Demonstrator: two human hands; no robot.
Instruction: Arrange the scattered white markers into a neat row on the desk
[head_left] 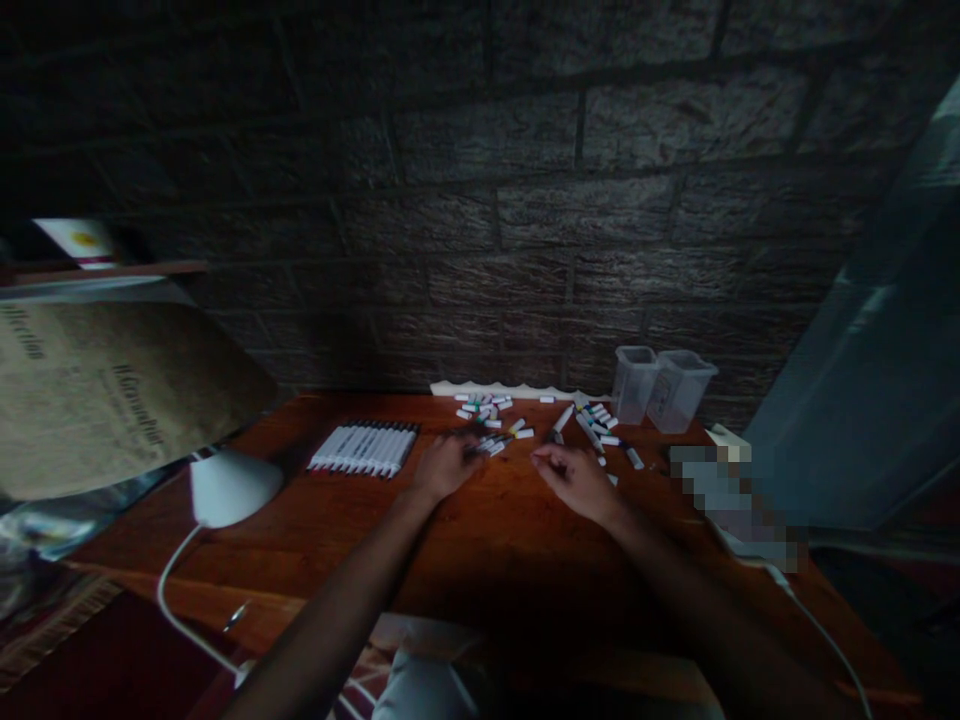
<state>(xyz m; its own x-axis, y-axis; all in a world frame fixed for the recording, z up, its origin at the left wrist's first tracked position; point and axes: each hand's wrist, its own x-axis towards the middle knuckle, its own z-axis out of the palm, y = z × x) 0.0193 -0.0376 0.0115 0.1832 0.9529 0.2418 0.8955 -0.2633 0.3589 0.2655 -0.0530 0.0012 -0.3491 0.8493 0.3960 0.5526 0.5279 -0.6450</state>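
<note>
My left hand (448,464) rests low over the desk, its fingers stretched toward several short white pieces (493,445) that look like marker caps. Whether the fingertips touch them is too dark to tell. To its left lies a neat row of white markers (365,448) with dark ends, side by side. My right hand (577,480) has its thumb and fingers drawn together; anything pinched there is too small to make out. Just beyond it are a loose white marker (589,432) and a scatter of more short white pieces (600,414). Another white group (482,404) lies near the wall.
Two clear plastic containers (634,385) stand at the back right. A lamp with a white base (232,488) and printed shade (97,385) occupies the left. A blurred-out object (735,505) with a white cable lies right on the wooden desk (480,550). Behind is a brick wall (495,240).
</note>
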